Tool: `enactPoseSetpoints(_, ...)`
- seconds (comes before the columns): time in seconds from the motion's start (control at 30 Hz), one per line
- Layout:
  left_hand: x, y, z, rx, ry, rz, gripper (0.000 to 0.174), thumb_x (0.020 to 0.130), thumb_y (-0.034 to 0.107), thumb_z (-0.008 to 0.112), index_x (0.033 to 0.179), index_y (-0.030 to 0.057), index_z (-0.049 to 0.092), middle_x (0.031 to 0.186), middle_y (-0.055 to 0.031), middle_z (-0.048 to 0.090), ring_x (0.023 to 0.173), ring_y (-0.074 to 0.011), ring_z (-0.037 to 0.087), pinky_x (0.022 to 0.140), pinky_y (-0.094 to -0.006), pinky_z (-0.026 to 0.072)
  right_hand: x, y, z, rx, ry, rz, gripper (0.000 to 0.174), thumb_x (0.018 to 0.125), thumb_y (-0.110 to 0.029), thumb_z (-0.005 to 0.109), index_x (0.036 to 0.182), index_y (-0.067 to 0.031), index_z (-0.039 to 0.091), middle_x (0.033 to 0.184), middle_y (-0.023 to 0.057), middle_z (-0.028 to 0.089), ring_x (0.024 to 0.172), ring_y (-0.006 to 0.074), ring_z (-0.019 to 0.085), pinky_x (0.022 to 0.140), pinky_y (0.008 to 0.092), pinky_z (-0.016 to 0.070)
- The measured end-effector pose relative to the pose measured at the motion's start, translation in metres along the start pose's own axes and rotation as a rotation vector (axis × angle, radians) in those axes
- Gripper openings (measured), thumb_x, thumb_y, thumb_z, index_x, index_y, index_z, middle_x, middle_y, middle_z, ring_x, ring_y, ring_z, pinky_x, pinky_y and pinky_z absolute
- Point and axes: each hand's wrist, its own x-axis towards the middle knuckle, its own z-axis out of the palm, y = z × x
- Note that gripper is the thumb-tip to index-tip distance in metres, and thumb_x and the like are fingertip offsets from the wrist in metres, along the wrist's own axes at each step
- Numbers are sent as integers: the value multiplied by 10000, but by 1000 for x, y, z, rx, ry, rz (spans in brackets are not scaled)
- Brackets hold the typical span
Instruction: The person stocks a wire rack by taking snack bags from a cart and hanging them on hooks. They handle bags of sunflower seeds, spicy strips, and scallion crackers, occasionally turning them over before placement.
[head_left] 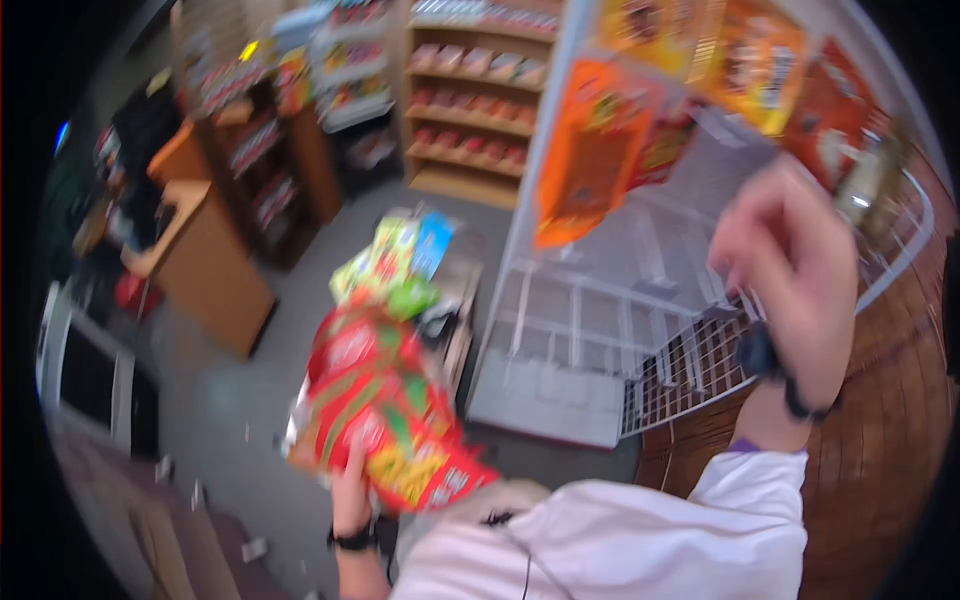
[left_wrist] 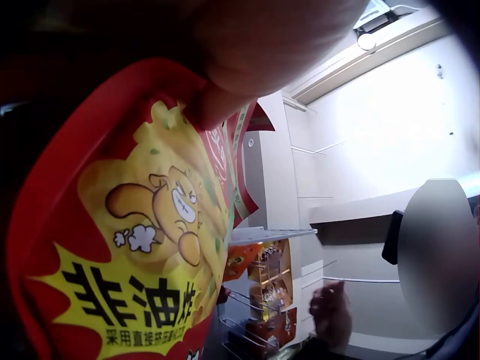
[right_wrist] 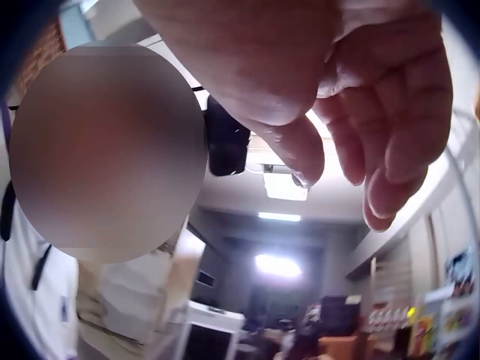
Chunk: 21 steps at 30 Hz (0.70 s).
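Observation:
Several red snack bags (head_left: 400, 400) lie in a pile against the person's front, and the left hand (head_left: 350, 490) grips them from the near side. Close up in the left wrist view, fingers of that hand (left_wrist: 277, 52) press on the edge of a red and yellow bag (left_wrist: 142, 247). The right hand (head_left: 790, 250) is raised beside the white wire rack, below hanging orange bags (head_left: 765, 60). In the right wrist view the right hand's fingers (right_wrist: 405, 112) hang loosely bent, with nothing between them.
An orange bag (head_left: 590, 150) hangs at the rack's left side, over white wire shelves (head_left: 570, 300). Green, yellow and blue packets (head_left: 400, 250) lie beyond the red bags. Farther back stand a wooden shelf of small packs (head_left: 475, 115) and a wooden counter (head_left: 205, 270).

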Motion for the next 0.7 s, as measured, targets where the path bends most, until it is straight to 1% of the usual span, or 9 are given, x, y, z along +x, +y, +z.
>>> enactPoseSetpoints(0.03, -2, 1, 11, 18, -14, -6, 435, 903, 198, 598, 1274, 22, 455, 1256, -74, 534, 1124, -172, 524, 968, -320, 416, -25, -1, 23, 35, -144, -14, 212, 721, -81, 742, 757, -4, 548, 647, 31, 531, 549, 98, 527, 506, 219, 407)
enactPoseSetpoints(0.07, -1, -6, 13, 3, -29, -5, 430, 902, 211, 602, 1267, 31, 466, 1244, -59, 544, 1121, -162, 526, 970, -319, 410, -48, 1, 48, 165, -292, 75, 227, 705, -64, 754, 817, 12, 572, 680, 61, 558, 605, 120, 569, 562, 230, 449)
enactPoseSetpoints(0.1, -5, -8, 22, 16, -41, -29, 411, 907, 217, 596, 1256, 36, 479, 1223, -46, 556, 1107, -149, 527, 961, -315, 410, -68, 8, 78, 296, -364, 155, 238, 716, -57, 741, 876, 24, 586, 729, 84, 585, 642, 154, 583, 603, 253, 469)
enactPoseSetpoints(0.17, -7, -13, 37, 63, -94, -43, 386, 918, 238, 581, 1233, 30, 497, 1181, -36, 569, 1073, -117, 526, 925, -287, 423, -104, 29, 132, 411, -418, 222, 288, 732, -69, 726, 960, 30, 580, 824, 112, 581, 745, 210, 584, 689, 288, 476)
enactPoseSetpoints(0.27, -15, -19, 46, 47, -146, -157, 394, 926, 242, 567, 1244, 29, 472, 1176, -49, 565, 1057, -119, 535, 913, -278, 433, -155, 44, 184, 670, -363, 416, 406, 733, -113, 741, 1074, 5, 555, 874, 72, 509, 805, 167, 540, 727, 282, 454)
enactPoseSetpoints(0.33, -19, -25, 46, 24, -157, -184, 404, 925, 246, 568, 1248, 28, 460, 1179, -51, 562, 1062, -119, 533, 914, -284, 438, -173, 41, 198, 670, -307, 472, 410, 721, -119, 753, 1063, -3, 558, 886, 62, 485, 816, 156, 521, 738, 274, 441)
enactPoseSetpoints(0.47, -19, -31, 47, 23, -110, -239, 409, 924, 252, 570, 1244, 23, 461, 1181, -60, 563, 1058, -122, 542, 902, -283, 449, -186, 39, 200, 568, -328, 477, 410, 696, -111, 767, 1039, -12, 565, 903, 74, 491, 821, 179, 518, 733, 286, 437)
enactPoseSetpoints(0.57, -20, -30, 47, 63, -95, -238, 413, 922, 260, 574, 1242, 24, 464, 1181, -63, 563, 1057, -122, 546, 898, -282, 453, -191, 37, 205, 229, -296, 229, 388, 656, -105, 784, 967, -12, 573, 938, 111, 508, 841, 255, 517, 735, 339, 443)
enactPoseSetpoints(0.7, -18, -32, 46, 38, -131, -246, 426, 919, 252, 578, 1255, 22, 453, 1194, -65, 558, 1065, -122, 542, 905, -282, 448, -198, 44, 217, 263, -301, 260, 317, 681, -86, 766, 909, -5, 560, 932, 102, 503, 839, 237, 524, 756, 318, 444)
